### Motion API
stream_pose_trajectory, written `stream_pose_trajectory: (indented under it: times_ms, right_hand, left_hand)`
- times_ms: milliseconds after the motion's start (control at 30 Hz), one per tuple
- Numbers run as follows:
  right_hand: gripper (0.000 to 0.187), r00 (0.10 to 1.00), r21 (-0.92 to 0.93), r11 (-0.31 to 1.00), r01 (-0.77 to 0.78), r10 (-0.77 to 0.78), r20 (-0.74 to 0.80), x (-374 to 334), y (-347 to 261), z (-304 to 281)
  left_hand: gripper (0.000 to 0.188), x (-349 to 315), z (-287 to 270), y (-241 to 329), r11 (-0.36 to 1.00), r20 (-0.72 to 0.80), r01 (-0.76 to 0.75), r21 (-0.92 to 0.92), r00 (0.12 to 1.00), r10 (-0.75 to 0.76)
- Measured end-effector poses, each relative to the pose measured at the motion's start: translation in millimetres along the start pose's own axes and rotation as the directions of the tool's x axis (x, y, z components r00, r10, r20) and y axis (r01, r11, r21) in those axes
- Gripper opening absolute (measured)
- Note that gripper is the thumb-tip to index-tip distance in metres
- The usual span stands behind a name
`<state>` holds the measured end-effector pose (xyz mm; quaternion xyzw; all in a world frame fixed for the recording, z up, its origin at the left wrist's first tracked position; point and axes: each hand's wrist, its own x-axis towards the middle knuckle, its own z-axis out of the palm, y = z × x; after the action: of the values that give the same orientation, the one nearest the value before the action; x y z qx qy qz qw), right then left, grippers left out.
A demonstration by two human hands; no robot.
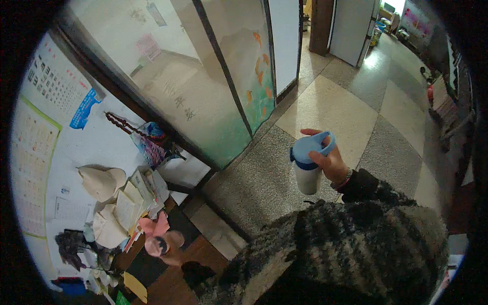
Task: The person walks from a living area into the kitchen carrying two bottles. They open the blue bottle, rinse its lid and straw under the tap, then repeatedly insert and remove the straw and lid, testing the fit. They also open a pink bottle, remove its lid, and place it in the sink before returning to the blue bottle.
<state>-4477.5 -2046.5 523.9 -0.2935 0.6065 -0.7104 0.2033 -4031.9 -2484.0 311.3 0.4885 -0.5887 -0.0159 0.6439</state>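
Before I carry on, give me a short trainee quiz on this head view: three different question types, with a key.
1. Which of the person's hands holds the bottle?
2. True or false: the lid of that bottle is red.
3. Which of these is nearest the left hand?
A) the pink item
B) the wall calendar
C) the glass panel

Key:
1. The right hand.
2. False; it is blue.
3. A. Blur leaves it unclear whether the hand grips it.
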Motion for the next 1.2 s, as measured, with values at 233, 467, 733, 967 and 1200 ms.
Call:
stream_pose_trajectory:
  times_ms: [233,467,733,967,1200]
  right_hand:
    - [0.080,0.989,0.114,0.990,0.080,-0.064,-0.135,3.2,-13.2,-168.3]
    - [0.079,0.967,0.136,0.985,0.110,-0.074,-0.245,68.1,-15.3,-335.5]
    - [0.072,0.962,0.115,0.978,0.172,-0.142,-0.235,158.4,17.2,-412.3]
    - [0.069,0.891,-0.024,0.983,0.181,-0.174,-0.420,285.7,3.0,-524.9]
    - [0.065,0.843,0.035,0.986,0.164,-0.121,-0.524,376.9,13.6,-650.2]
  left_hand:
    - [0.055,-70.6,31.6,263.8,0.771,0.615,0.405,-0.492,0.788,-0.021]
    - [0.054,-190.0,152.9,493.1,0.670,0.868,0.611,-0.422,0.485,0.104]
    - [0.052,-269.3,306.0,662.9,0.560,0.741,0.486,-0.670,0.397,0.542]
    - [0.073,-301.9,469.9,794.8,0.460,0.754,0.721,-0.519,0.132,0.644]
    - [0.076,-372.2,575.1,920.9,0.407,0.646,0.688,-0.600,0.117,0.754]
